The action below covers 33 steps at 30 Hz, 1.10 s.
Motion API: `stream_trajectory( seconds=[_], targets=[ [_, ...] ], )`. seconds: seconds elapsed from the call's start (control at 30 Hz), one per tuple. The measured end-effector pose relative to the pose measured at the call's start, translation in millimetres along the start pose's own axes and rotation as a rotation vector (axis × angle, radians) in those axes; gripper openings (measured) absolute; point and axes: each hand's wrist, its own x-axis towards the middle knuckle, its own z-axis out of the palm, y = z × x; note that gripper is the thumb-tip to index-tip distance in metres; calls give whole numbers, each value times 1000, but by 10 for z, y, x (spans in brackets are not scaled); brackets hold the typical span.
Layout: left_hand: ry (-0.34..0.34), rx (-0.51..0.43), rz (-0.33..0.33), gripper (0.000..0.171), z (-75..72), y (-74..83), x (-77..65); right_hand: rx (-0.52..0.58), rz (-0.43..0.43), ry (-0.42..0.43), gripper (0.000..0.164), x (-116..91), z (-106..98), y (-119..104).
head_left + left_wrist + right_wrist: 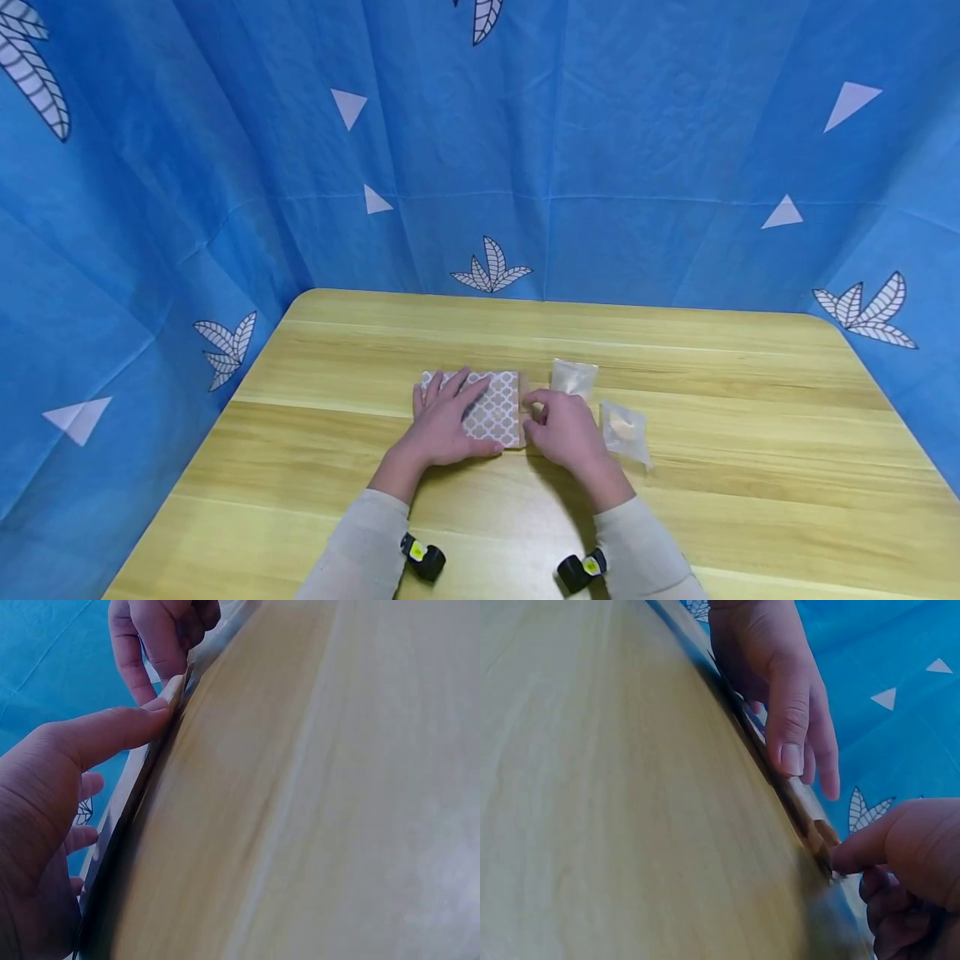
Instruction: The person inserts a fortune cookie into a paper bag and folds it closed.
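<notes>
A thin, flat box (501, 419) with a white lattice pattern over tan lies on the table, its brown end to the right. My left hand (447, 427) rests spread over the box's left part, the thumb along the near edge. At the brown end, my right hand (566, 429) has its fingers curled; in the right wrist view, thumb and forefinger pinch the small brown end flap (825, 834). Behind and beside the right hand lie two small clear plastic bags, the far bag (576, 372) and the right bag (627, 427), which contains something pale and round.
The wooden table (750, 433) stretches away on both sides of the box. A blue curtain (637, 150) with leaf and triangle prints hangs behind it and along its sides. Small black cameras sit at both wrists, over the near part of the table.
</notes>
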Motion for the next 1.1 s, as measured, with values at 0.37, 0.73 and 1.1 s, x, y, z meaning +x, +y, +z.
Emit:
stream_trajectory(
  seconds=[0.37, 0.73, 1.1],
  targets=[
    [-20, 8, -12, 114, 10, -50, 36, 40, -53, -10, 20, 34, 69, -17],
    [-34, -36, 9, 116, -42, -58, 74, 83, -133, -1, 17, 60, 104, -4],
    [-28, -121, 30, 121, -19, -86, 93, 150, -140, -55, 26, 84, 131, 49]
  ],
)
